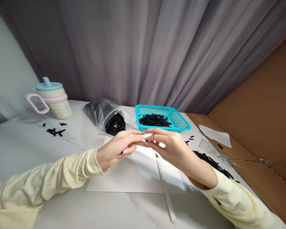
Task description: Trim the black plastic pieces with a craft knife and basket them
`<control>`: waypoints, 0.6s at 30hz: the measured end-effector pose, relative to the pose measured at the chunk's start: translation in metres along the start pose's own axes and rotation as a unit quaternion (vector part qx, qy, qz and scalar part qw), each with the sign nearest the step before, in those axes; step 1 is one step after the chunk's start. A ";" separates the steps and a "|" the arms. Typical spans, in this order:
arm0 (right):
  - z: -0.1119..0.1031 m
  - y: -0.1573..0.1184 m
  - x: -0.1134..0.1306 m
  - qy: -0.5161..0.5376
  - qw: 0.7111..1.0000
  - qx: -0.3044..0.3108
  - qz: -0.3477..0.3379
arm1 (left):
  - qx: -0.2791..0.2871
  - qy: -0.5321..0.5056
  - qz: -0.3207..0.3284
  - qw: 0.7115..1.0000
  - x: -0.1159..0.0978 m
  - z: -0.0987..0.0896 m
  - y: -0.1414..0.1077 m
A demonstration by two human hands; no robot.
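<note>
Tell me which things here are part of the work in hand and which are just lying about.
In use: small white piece pinched between left hand and right hand; white sheet; turquoise basket of black pieces; open clear bag.

Lying about: lidded cup; paper slip; cardboard; curtain.

Lidded cup [52,98], grey curtain [143,47], cardboard box [264,127], paper slip [215,135]

I see left hand [114,149] and right hand [168,146] meeting fingertip to fingertip, pinching a small white piece [143,136] above white paper [133,175]; turquoise basket [178,119] of black pieces behind.
</note>
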State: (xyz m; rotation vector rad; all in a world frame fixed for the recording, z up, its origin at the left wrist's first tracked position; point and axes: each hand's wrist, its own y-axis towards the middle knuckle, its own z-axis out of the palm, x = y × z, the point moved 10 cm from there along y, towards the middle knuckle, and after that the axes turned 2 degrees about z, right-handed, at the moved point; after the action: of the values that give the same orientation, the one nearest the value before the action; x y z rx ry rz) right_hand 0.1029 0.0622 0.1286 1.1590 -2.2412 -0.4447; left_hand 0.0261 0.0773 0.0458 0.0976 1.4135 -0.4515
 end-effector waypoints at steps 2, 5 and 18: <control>-0.004 -0.002 0.003 -0.018 0.999 -0.036 -0.024 | -0.015 0.033 0.026 0.999 -0.005 -0.003 -0.001; -0.009 -0.004 0.006 -0.031 0.997 -0.057 -0.046 | -0.029 0.072 0.062 0.995 -0.012 -0.005 -0.003; -0.011 -0.005 0.011 -0.053 0.997 -0.043 -0.044 | -0.040 0.124 0.093 0.987 -0.028 -0.005 -0.011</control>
State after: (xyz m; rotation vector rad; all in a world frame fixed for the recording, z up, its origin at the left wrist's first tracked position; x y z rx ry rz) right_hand 0.1079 0.0503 0.1379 1.2182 -2.2413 -0.6463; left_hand 0.0154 0.0760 0.0745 0.2253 1.6486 -0.2318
